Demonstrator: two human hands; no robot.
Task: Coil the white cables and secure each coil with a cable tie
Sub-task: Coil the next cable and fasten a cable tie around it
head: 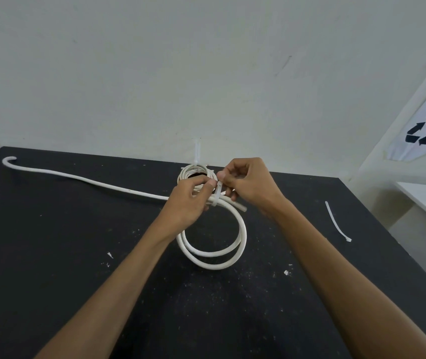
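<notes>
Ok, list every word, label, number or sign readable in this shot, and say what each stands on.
No words, brands or numbers can be read anywhere in this view.
One sign only: a black recycling symbol of three chasing arrows, without text, on the white sheet at the right edge.
The white cables, cable ties and black table show no print.

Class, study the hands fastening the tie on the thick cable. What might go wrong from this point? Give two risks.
The thick coil has only about two loops, held by one tie; if either grip slips before the tie locks, the loops may spring open. The long tail lies uncoiled across the table, so tightening now would likely leave it outside the bundle.
</notes>
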